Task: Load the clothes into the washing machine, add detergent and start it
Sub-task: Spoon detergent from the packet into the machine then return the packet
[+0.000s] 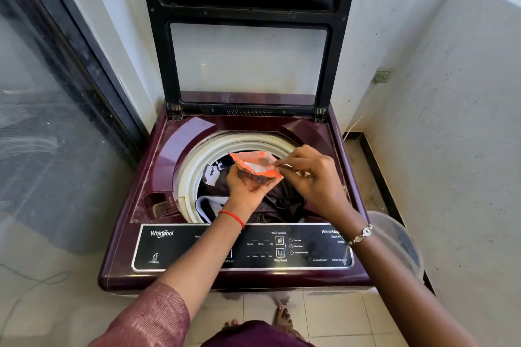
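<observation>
You are standing over the maroon top-loading washing machine (158,177) filling the centre of the frame, its glass lid (248,59) propped upright against the wall in the upper middle so the drum stays open to you. Below it, at lower centre, the black control panel (197,248) is running across the machine's front edge, your forearms crossing above it, and no button is being touched. A translucent plastic tub (400,245) is sitting on the floor at the lower right, beside the machine. Inside the white drum rim (197,166), dark clothes (279,203) are lying heaped, so the loading step looks done. Your left hand (248,189) is cupping an orange detergent sachet (256,165) from underneath, gripping its lower part, while your right hand (313,175) is pinching its right edge between thumb and fingertips. You are holding the sachet directly over the laundry at mid-frame, probably so that whatever comes out falls into the drum. Whether the packet is torn open yet cannot be told. Pouring, closing the lid and starting the cycle appear to be ahead.
</observation>
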A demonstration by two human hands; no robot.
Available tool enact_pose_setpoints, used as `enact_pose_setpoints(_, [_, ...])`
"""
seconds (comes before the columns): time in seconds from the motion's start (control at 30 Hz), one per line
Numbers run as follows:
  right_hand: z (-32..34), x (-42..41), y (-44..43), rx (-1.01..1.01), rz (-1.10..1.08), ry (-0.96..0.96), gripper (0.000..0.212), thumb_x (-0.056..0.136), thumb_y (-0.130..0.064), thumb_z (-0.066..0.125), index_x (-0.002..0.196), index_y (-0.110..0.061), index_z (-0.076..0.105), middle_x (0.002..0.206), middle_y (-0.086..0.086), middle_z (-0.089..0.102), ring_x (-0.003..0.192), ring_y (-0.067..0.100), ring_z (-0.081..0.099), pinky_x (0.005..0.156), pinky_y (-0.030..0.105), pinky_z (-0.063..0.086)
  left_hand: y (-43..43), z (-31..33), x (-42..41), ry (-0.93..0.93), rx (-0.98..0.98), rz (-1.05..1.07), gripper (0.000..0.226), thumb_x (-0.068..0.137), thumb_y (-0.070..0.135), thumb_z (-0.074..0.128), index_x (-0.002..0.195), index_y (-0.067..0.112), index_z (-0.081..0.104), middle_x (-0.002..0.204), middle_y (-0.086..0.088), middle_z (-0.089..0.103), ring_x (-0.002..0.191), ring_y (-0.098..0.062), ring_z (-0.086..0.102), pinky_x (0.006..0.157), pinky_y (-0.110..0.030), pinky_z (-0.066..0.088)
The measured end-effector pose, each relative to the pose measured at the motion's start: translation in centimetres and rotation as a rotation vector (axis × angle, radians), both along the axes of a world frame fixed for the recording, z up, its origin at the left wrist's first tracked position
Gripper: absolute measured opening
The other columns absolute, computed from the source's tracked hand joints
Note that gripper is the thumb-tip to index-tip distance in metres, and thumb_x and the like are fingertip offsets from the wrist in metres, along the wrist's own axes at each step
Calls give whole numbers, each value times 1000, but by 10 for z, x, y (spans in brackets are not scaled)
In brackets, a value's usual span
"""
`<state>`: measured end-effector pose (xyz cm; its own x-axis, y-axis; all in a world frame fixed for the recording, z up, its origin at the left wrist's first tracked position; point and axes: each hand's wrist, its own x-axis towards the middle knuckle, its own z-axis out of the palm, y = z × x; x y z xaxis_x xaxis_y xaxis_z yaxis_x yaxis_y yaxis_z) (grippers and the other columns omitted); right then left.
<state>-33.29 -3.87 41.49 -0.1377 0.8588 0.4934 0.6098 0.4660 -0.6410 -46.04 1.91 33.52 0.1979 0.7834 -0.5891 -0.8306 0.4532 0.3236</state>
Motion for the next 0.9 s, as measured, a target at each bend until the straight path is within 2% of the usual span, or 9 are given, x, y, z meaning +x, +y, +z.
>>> enact_pose_setpoints(0.07, [-4,-9,-6,70,-93,30,14,76,-9,68,86,-2,74,63,9,58,63,5,45,57,13,36,-1,2,1,35,-8,23,33,95,31,33,91,8,56,92,-15,61,83,-33,59,77,-51,45])
enact_pose_setpoints(0.2, [-15,-28,-15,133,-206,11,9,76,-7,67,76,1,72,56,8,50,51,11,41,46,24,34,-1,1,5,96,22,45,40,98,27,32,68,10,53,55,-5,61,48,-15,60,41,-20,50])
enact_pose_setpoints(0.23, [-18,-32,-16,136,-237,22,8,75,-6,67,75,1,72,55,8,50,50,12,41,46,24,34,-1,-1,5,93,27,59,40,97,27,34,67,10,54,51,-4,61,44,-14,59,41,-18,49])
enact_pose_setpoints(0.33, [-23,-39,-17,104,-324,106,8,74,-3,69,81,0,73,54,11,56,46,20,49,46,27,38,-2,1,4,54,52,60,33,94,33,38,89,8,59,80,-9,64,77,-22,61,67,-31,53])
enact_pose_setpoints(0.37, [-23,-40,-18,81,-347,158,9,75,-2,69,83,-1,73,54,12,58,47,23,52,46,28,40,-2,2,4,41,58,55,34,94,35,38,94,7,58,83,-11,65,84,-26,60,67,-33,56])
enact_pose_setpoints(0.47, [-21,-44,-18,-60,-420,387,9,78,-3,69,86,-4,74,56,4,61,47,15,52,46,22,42,-2,3,5,-8,73,53,36,95,37,38,93,6,56,88,-14,63,84,-30,60,54,-36,59])
enact_pose_setpoints(0.57, [-21,-43,-17,-276,-503,610,10,79,-8,68,86,-6,74,45,-15,54,43,2,47,45,14,39,-3,0,2,-33,105,28,35,95,36,37,92,8,57,90,-15,64,78,-35,67,59,-44,59])
enact_pose_setpoints(0.77, [-18,-32,-15,-481,-389,901,8,79,4,65,78,-1,71,38,-1,53,31,12,43,37,17,37,-2,-4,-6,14,128,-77,42,94,44,38,105,7,56,107,-20,60,104,-40,56,91,-59,38])
enact_pose_setpoints(0.9, [-19,-24,-12,-600,-299,1164,10,78,12,61,76,5,68,47,9,58,36,11,46,38,20,43,3,-6,-12,109,137,-203,54,93,48,37,124,6,50,112,-20,59,117,-40,51,97,-60,35])
